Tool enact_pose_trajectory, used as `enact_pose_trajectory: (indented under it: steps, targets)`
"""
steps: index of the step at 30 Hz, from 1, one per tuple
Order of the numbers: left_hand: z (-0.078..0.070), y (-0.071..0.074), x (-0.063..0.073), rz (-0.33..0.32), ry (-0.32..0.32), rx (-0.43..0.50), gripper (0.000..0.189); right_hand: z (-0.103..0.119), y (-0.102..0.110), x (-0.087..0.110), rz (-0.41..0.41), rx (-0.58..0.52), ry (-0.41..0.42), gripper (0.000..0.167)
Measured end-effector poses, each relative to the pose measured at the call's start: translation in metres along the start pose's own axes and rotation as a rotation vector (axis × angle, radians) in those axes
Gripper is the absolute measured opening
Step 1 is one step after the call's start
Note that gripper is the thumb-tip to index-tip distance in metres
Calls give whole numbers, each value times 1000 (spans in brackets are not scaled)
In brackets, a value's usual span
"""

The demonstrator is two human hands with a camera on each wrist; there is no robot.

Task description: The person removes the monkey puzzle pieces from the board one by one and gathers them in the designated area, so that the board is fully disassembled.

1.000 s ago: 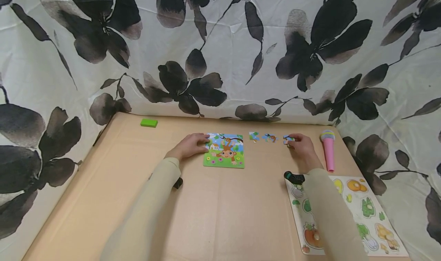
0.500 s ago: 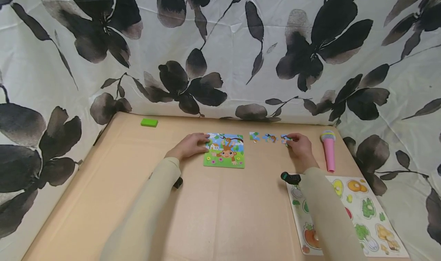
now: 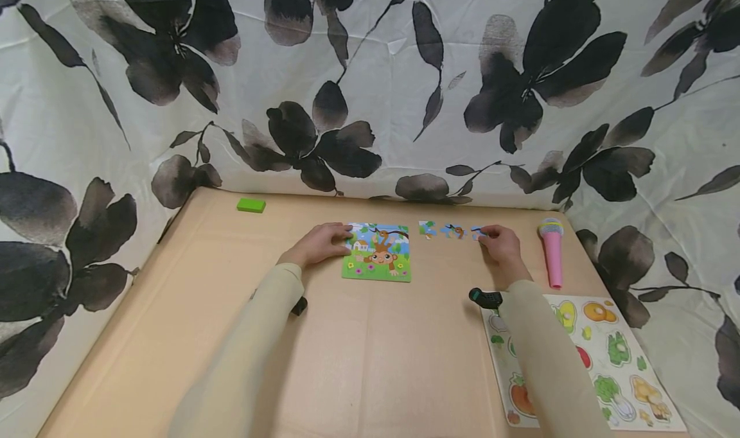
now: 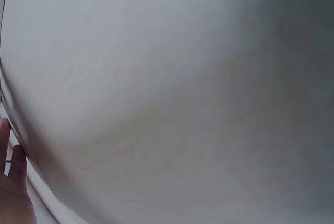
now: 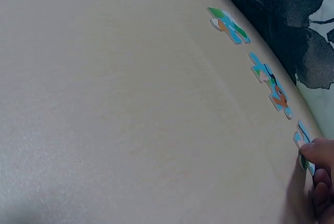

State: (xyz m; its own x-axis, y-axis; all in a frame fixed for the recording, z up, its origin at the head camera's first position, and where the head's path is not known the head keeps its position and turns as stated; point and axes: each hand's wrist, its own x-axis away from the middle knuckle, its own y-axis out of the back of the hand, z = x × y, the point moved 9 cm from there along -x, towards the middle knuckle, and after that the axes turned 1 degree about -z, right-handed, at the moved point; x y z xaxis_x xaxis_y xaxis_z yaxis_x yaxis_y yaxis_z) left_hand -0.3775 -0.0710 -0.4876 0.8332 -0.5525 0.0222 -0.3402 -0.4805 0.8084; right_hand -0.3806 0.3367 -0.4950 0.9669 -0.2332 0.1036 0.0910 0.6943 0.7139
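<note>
My left hand (image 3: 317, 245) rests at the left edge of a square jigsaw puzzle (image 3: 376, 253) with a monkey picture, its fingertips touching the edge. In the left wrist view only part of that hand (image 4: 14, 187) shows at the lower left, and the puzzle is out of sight. To the right, my right hand (image 3: 502, 250) pinches a small blue puzzle piece (image 5: 303, 139) between thumb and fingers, close to the tabletop; the fingers hide part of it. Two loose pieces lie left of it: one with a brown figure (image 3: 454, 231), another with green and blue (image 3: 427, 228).
A pink toy microphone (image 3: 552, 252) lies right of my right hand. Beneath the right forearm is a board of vegetable pictures (image 3: 627, 374). A green block (image 3: 251, 205) sits at the table's back left. Floral cloth (image 3: 405, 104) hangs behind the table.
My right hand has shifted slightly left, bringing the puzzle piece closer to the other two loose pieces. The left hand and the monkey puzzle have stayed put.
</note>
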Motion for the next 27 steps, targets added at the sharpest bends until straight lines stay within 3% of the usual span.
enact_pose_trajectory:
  steps: [6, 10, 15, 21, 27]
  targets:
    - [2, -1, -2, 3, 11, 10, 49, -1, 2, 1, -7, -11, -16, 34]
    - [2, -1, -3, -1, 0, 3, 48, 2, 2, 4, -58, -97, -41, 34]
    - [3, -1, -2, -6, -3, 1, 49, 28, -10, 10, -79, -178, -4, 34]
    - [1, 0, -2, -6, -10, 1, 48, 74, -51, 25, 93, -271, 99, 36]
    - [0, 1, 0, -7, -13, -3, 48, 122, -98, 53, 301, -305, 192, 39]
